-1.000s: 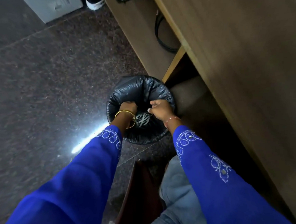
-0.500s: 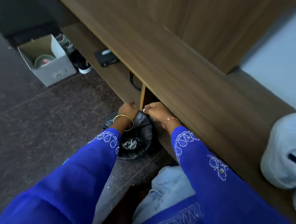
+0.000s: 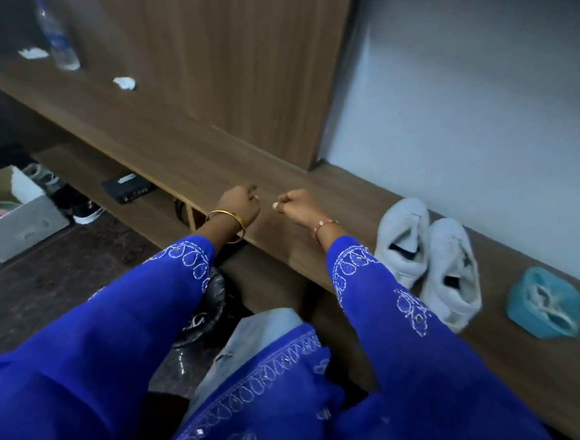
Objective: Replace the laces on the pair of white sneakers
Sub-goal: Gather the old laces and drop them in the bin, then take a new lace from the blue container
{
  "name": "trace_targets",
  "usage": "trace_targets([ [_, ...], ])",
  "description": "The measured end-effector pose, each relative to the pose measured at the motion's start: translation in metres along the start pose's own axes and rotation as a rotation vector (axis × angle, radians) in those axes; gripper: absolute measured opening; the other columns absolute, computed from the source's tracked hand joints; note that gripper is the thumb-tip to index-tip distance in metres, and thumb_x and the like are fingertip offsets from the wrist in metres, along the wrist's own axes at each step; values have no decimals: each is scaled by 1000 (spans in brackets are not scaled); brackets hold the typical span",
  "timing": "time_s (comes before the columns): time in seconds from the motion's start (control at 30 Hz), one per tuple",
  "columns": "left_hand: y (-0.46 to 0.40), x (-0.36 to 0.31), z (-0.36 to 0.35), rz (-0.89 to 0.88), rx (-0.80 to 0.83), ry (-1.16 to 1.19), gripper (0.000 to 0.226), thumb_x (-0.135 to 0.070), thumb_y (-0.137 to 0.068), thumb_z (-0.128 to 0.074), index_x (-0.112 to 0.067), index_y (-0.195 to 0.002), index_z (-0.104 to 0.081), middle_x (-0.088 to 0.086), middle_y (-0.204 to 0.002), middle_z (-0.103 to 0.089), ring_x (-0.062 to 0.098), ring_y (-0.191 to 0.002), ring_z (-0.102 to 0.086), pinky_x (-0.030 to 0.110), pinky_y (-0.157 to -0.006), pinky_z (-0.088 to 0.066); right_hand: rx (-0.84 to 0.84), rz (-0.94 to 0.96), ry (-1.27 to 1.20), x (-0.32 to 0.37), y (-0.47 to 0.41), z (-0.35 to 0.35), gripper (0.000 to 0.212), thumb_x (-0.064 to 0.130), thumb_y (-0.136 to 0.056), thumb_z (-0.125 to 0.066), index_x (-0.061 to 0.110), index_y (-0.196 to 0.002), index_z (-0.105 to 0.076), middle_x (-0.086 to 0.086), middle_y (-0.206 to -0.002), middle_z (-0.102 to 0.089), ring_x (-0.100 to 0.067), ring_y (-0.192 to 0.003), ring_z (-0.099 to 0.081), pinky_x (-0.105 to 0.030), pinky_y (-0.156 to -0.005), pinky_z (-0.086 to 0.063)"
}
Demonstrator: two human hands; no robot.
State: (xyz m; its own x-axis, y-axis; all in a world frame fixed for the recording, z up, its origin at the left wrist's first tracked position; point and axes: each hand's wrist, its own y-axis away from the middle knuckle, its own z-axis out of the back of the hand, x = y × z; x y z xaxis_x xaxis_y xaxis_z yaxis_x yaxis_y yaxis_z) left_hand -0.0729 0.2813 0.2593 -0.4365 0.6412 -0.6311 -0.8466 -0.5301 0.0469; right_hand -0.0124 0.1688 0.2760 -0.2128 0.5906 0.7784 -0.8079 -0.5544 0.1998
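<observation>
A person's two arms in bright blue embroidered sleeves reach forward from the near edge. Nearest, below the arms, pale trousers [image 3: 260,334] cover a knee, and just left of it a bin lined with a black bag [image 3: 212,303] stands on the dark stone floor, partly hidden by the left sleeve. Beyond, a long wooden bench [image 3: 190,151] runs from far left to near right. The left hand [image 3: 240,204], with a gold bangle at the wrist, hovers over the bench's front edge, fingers curled in and holding nothing visible. The right hand [image 3: 294,206] is just beside it, apart, also curled into a loose fist with nothing visible in it. To the right, on the bench, the pair of white sneakers [image 3: 430,260] sits side by side, touching, without laces, tongues open. Further right lies a teal container [image 3: 545,303] holding something pale. Far left, on the bench, stand a blurred plastic bottle [image 3: 59,44] and crumpled white scraps [image 3: 123,83].
</observation>
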Motion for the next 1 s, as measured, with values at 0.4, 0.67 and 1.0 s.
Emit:
trace_targets([
  [0.4, 20, -124, -101, -304, 182, -55, 40, -14, -95, -42, -7, -135, -45, 21, -128, -55, 35, -119, -49, 33, -95, -38, -277, -132, 55, -120, 47, 138, 27, 9, -86, -55, -11, -103, -63, -23, -109, -64, -34, -107, -57, -34, -89, -42],
  [0.67, 9, -168, -174, -454, 257, -77, 45, -15, -94, -46, -8, -138, -39, 17, -139, -45, 35, -123, -45, 36, -99, -36, -341, -199, 151, -195, 62, 194, 43, 14, -90, -54, 5, -132, -49, -11, -137, -50, -24, -127, -45, -27, -104, -31],
  [1.0, 10, -178, -214, -692, 249, -195, 50, -12, -88, -53, 0, -136, -41, 20, -144, -36, 33, -131, -37, 43, -107, -29, -319, -188, 438, -236, 83, 192, 41, 16, -90, -54, 5, -130, -50, -13, -134, -50, -29, -124, -44, -35, -102, -37],
])
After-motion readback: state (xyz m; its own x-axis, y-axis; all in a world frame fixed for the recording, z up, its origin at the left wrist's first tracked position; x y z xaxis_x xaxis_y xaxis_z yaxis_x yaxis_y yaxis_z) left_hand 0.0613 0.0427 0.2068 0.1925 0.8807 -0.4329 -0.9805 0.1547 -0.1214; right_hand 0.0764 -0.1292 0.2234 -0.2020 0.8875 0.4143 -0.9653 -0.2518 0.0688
